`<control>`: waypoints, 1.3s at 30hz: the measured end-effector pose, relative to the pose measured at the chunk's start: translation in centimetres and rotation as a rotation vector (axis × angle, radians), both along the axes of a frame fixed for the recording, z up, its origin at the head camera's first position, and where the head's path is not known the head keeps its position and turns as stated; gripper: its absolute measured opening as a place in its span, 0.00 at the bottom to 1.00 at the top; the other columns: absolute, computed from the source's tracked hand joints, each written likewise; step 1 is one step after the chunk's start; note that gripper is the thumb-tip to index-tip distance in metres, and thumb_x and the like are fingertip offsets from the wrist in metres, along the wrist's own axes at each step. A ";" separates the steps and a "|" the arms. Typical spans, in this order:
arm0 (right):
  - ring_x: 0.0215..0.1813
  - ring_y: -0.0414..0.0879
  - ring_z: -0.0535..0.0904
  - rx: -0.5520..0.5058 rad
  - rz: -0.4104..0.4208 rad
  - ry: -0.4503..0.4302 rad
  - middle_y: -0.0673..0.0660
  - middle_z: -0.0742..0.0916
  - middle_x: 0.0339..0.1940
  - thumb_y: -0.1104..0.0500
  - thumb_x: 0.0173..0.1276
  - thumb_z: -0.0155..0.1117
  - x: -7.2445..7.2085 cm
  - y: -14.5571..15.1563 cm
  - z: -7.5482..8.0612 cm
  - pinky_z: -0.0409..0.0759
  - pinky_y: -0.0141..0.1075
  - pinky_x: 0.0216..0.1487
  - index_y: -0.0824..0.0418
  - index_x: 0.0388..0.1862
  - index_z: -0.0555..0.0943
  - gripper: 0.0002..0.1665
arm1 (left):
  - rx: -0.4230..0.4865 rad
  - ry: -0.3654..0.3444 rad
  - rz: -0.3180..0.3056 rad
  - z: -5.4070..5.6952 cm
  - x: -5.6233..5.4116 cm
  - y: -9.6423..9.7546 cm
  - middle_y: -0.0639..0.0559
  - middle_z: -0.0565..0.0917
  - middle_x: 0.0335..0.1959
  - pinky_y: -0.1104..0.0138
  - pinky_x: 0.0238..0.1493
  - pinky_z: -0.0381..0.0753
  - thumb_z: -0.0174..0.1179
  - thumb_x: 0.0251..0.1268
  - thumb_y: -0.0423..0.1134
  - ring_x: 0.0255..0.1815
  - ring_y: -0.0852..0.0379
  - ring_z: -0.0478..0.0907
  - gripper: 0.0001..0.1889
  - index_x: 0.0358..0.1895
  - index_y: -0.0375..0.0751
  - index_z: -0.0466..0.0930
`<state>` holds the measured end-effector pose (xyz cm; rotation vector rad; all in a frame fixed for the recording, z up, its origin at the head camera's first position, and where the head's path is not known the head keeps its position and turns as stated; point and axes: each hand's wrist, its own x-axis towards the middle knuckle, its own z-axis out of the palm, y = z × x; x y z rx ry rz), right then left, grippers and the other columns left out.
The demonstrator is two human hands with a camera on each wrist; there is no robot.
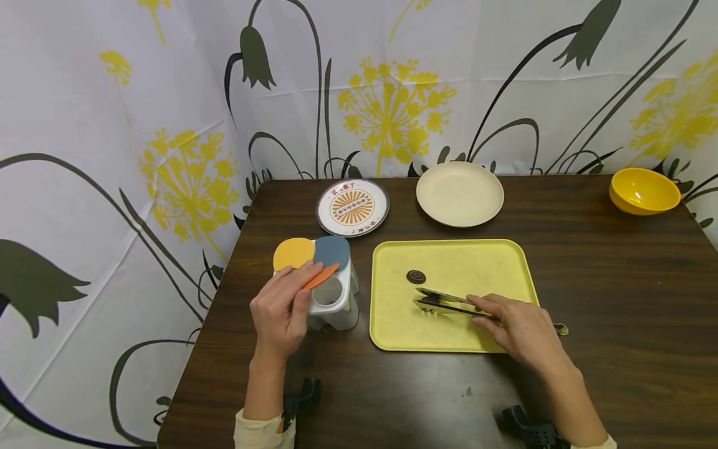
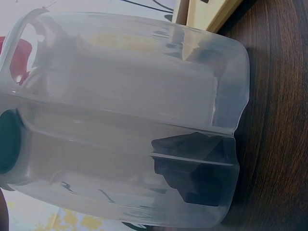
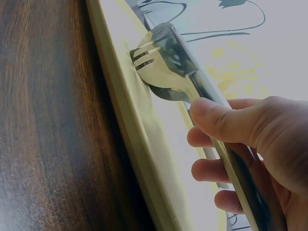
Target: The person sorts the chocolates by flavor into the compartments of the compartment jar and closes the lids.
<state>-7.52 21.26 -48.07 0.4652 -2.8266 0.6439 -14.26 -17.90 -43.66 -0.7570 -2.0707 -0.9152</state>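
My left hand (image 1: 283, 312) pinches the orange lid (image 1: 321, 276), which is tilted up above a round opening of a white translucent container (image 1: 341, 312). Yellow (image 1: 294, 254) and blue (image 1: 332, 252) lids lie flat on the container's other openings. In the left wrist view the container's clear wall (image 2: 125, 86) fills the picture, with dark shapes showing low down in it. My right hand (image 1: 518, 327) grips metal tongs (image 3: 211, 96), thumb on top and fingers below. Their slotted tips are low over the yellow tray (image 1: 449, 255), near a dark brown ridged disc (image 1: 416, 276).
Behind the container stands a white plate (image 1: 352, 208) with an orange print. A cream plate (image 1: 460, 194) lies behind the tray, and a yellow bowl (image 1: 644, 191) is at the far right corner. A flower-patterned cloth (image 1: 359, 37) hangs along the back of the dark wooden table (image 1: 606, 280).
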 end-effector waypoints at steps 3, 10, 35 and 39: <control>0.36 0.42 0.84 -0.006 0.003 0.011 0.45 0.87 0.50 0.53 0.61 0.72 0.0 0.0 -0.1 0.70 0.34 0.23 0.49 0.58 0.84 0.24 | 0.002 -0.002 -0.002 0.0 0.0 0.0 0.46 0.87 0.47 0.52 0.57 0.76 0.45 0.76 0.51 0.49 0.47 0.84 0.23 0.51 0.39 0.86; 0.27 0.36 0.77 -0.028 0.018 0.062 0.44 0.87 0.49 0.53 0.60 0.73 0.0 0.0 -0.1 0.65 0.30 0.20 0.48 0.58 0.84 0.25 | -0.001 -0.006 -0.003 0.0 0.0 0.0 0.46 0.86 0.48 0.53 0.57 0.76 0.45 0.76 0.51 0.50 0.47 0.84 0.23 0.52 0.39 0.86; 0.41 0.37 0.85 -0.238 0.201 0.230 0.45 0.88 0.48 0.58 0.54 0.77 -1.7 -3.3 4.8 0.72 0.28 0.30 0.50 0.58 0.84 0.29 | 0.029 0.032 0.012 -0.2 -0.3 0.0 0.46 0.87 0.46 0.56 0.54 0.79 0.44 0.77 0.49 0.44 0.46 0.85 0.24 0.51 0.37 0.86; 0.33 0.35 0.82 -0.248 0.240 0.279 0.45 0.88 0.46 0.58 0.53 0.77 -2.3 -4.9 5.8 0.69 0.27 0.25 0.51 0.56 0.85 0.28 | 0.028 0.029 0.013 -0.2 -0.3 -0.1 0.47 0.87 0.46 0.57 0.54 0.79 0.44 0.77 0.49 0.44 0.46 0.85 0.23 0.51 0.37 0.86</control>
